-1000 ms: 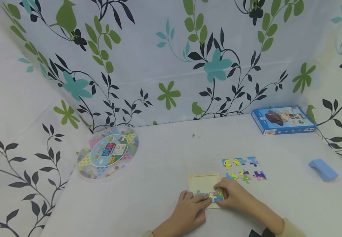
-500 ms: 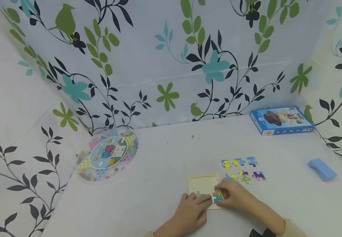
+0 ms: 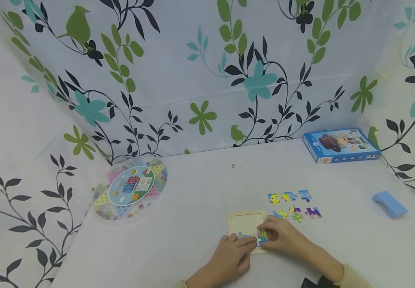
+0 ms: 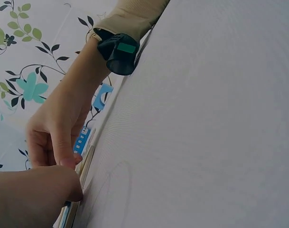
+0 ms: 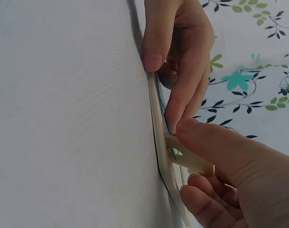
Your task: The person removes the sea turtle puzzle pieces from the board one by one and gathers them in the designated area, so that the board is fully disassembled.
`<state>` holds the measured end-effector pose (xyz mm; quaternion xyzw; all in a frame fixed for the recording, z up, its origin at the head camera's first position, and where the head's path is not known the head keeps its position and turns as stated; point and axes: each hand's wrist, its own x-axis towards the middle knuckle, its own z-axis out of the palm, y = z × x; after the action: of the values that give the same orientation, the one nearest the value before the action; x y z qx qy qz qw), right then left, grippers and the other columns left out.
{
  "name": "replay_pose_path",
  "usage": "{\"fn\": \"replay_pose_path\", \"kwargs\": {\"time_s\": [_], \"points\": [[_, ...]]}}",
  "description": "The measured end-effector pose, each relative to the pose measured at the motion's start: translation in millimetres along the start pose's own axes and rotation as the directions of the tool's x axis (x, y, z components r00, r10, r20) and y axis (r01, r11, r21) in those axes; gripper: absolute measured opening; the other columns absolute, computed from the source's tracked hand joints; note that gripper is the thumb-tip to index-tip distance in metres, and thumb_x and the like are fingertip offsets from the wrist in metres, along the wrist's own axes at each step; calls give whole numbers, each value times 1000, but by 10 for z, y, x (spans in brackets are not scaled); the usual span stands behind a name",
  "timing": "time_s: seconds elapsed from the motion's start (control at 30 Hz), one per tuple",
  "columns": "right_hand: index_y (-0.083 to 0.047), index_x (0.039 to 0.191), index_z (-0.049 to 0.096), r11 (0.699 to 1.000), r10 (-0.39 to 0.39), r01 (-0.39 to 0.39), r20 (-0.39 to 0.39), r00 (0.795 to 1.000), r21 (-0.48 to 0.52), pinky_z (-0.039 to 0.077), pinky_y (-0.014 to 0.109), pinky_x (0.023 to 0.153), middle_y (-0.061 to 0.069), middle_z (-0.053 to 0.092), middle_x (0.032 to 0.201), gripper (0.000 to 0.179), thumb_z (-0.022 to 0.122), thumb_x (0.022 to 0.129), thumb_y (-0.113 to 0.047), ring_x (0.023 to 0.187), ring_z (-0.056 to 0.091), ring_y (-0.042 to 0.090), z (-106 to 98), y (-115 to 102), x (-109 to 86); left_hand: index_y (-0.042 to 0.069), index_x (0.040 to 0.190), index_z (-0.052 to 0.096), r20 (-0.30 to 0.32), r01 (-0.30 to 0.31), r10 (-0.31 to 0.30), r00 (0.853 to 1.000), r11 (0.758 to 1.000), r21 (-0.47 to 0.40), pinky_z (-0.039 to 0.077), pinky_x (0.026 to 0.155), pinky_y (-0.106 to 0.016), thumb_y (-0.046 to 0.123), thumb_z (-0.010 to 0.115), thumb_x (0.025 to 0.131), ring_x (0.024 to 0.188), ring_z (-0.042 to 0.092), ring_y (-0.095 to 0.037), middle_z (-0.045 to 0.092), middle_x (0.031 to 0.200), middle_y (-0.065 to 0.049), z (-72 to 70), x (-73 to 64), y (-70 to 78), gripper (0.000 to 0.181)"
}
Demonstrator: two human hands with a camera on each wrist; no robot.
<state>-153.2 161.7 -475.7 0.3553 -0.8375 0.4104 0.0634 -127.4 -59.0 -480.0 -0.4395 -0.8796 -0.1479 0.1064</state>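
Note:
A shallow wooden puzzle tray (image 3: 246, 214) lies on the white table, with colourful jigsaw pieces (image 3: 244, 235) along its near side. My left hand (image 3: 227, 258) presses on these pieces with extended fingers, its thumb at the tray's near edge in the right wrist view. At the tray's right side, my right hand (image 3: 283, 235) pinches a puzzle piece (image 5: 197, 164) between thumb and fingers. That piece stands tilted up from the tray, its pale back showing in the right wrist view. In the left wrist view, the left hand (image 4: 35, 190) hides most of the tray.
Several loose puzzle pieces (image 3: 313, 212) lie in two rows beyond the right hand. A blue box (image 3: 341, 146) stands at the back right, with a blue arched block (image 3: 389, 205) in front of it. A round clear case of beads (image 3: 132, 186) sits at the left.
My right hand has shifted slightly left over the tray with its pinched piece. My left hand stays pressed on the pieces. The head view has drifted a little.

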Motion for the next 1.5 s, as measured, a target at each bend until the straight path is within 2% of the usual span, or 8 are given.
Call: {"fn": "replay_pose_path", "kwargs": {"time_s": [0.2,0.33,0.43,0.5,0.67,0.87,1.13,1.5], "points": [[1,94,63,991,133,-132,87,987,-15,41,19,51,-10,47,73,35,77,66,-14,61,44,1,-77,-19,-13,17,115,62,2,10,-10,1000,1000,-18,23,58,-16,19,57,78,67,33,-4,54,120,10,17,15,5,37],[1,91,63,999,-40,40,19,999,-29,39,14,51,-8,50,76,30,76,65,-8,60,44,1,-53,-77,40,16,115,61,16,8,-7,1000,1000,-12,23,56,-14,20,57,79,66,32,-3,54,120,8,14,20,14,37],[-1,90,63,979,-200,197,-48,979,-55,37,10,52,-6,51,79,28,75,65,-3,61,45,2,-21,-100,93,15,115,61,22,8,-8,1000,1000,-9,24,56,-13,20,58,79,65,30,-2,54,120,6,6,27,18,37],[0,90,63,972,-230,225,-74,970,-69,37,8,53,-5,51,78,29,75,64,-1,61,45,2,-28,-96,97,15,115,61,23,10,-10,1000,1000,-18,24,56,-13,20,58,79,65,30,-2,54,120,6,0,35,22,37],[1,93,62,987,-145,138,-101,984,-79,39,12,53,-7,51,77,35,78,62,-3,61,45,2,-130,-37,-2,15,115,61,31,20,-18,999,998,-58,25,55,-14,19,57,78,66,33,-2,55,119,8,-16,48,30,37],[3,98,64,999,-2,0,-40,999,-54,39,17,51,-11,47,73,36,76,69,-15,62,42,2,-208,20,-98,17,116,61,35,17,-15,999,998,-55,26,58,-14,20,58,79,68,35,-2,54,119,10,5,15,-2,37],[0,96,65,986,169,-167,87,982,-30,40,19,50,-12,46,70,32,74,72,-19,60,42,2,-259,42,-172,15,111,63,-14,19,-21,1000,995,-102,29,60,-11,18,60,81,70,40,-2,57,116,8,27,1,-33,31],[-3,95,67,976,184,-188,-47,982,-105,38,18,49,-13,46,72,33,76,69,-21,59,40,2,-515,50,-355,13,105,66,-86,8,-19,996,992,-122,28,59,-10,15,63,80,68,38,-2,60,111,6,24,7,-26,26]]}}
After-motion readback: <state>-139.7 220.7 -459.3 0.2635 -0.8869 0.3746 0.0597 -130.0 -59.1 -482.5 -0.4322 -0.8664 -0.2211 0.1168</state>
